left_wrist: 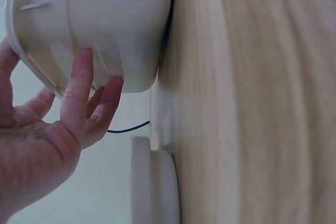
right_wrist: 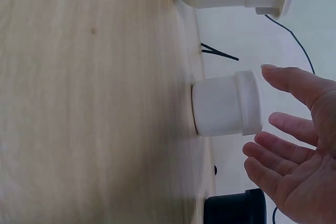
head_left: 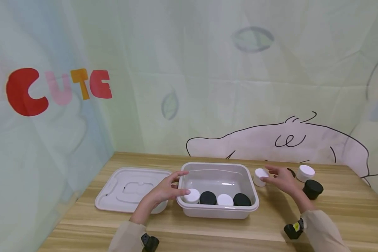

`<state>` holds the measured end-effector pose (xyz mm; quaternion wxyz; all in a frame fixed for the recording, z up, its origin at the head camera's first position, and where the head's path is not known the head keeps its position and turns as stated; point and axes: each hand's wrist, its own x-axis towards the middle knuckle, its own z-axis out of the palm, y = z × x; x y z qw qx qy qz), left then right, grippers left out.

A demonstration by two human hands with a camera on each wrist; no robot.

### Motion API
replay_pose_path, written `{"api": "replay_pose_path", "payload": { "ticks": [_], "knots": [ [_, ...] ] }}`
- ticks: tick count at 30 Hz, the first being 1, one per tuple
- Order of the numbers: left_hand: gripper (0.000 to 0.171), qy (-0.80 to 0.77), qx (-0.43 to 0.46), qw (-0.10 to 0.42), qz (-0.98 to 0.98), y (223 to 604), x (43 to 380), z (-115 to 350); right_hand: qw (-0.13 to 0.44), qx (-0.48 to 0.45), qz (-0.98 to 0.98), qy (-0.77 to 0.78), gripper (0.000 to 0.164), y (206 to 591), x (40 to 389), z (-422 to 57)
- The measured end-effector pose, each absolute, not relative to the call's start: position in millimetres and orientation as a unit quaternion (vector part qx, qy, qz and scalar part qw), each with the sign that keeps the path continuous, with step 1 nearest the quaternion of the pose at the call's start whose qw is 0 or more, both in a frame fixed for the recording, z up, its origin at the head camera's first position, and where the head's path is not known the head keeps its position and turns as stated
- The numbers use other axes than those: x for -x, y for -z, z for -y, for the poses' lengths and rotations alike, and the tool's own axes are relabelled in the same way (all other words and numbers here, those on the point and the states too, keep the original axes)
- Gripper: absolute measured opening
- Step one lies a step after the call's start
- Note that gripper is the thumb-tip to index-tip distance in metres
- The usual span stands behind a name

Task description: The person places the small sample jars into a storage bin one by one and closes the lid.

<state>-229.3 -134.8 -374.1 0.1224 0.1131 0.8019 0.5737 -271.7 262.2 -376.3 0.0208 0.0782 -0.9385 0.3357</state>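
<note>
A translucent plastic bin stands mid-table with two white and two black jars in a row along its near wall. My left hand rests with straight fingers against the bin's left end; the left wrist view shows the fingertips touching the bin's outer wall. My right hand hovers open just over a white jar standing right of the bin. In the right wrist view the open right hand is near that white jar with a small gap between them.
The bin's lid lies flat to the left. Another white jar sits partly hidden under my left wrist. Right of my right hand stand a white jar and a black jar. Fabric walls close in behind and left.
</note>
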Motion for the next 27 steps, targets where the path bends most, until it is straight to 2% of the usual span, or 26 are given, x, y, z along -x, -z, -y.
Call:
{"api": "replay_pose_path", "payload": {
  "ticks": [19, 27],
  "knots": [
    [0.067, -0.574, -0.115, 0.125, -0.801, 375, 230, 135, 0.036, -0.089, 0.944, -0.314, 0.052, 378, 277, -256],
    [0.067, -0.570, -0.115, 0.125, -0.804, 374, 229, 135, 0.091, -0.104, 0.938, -0.317, 0.048, 360, 270, -256]
  ]
}}
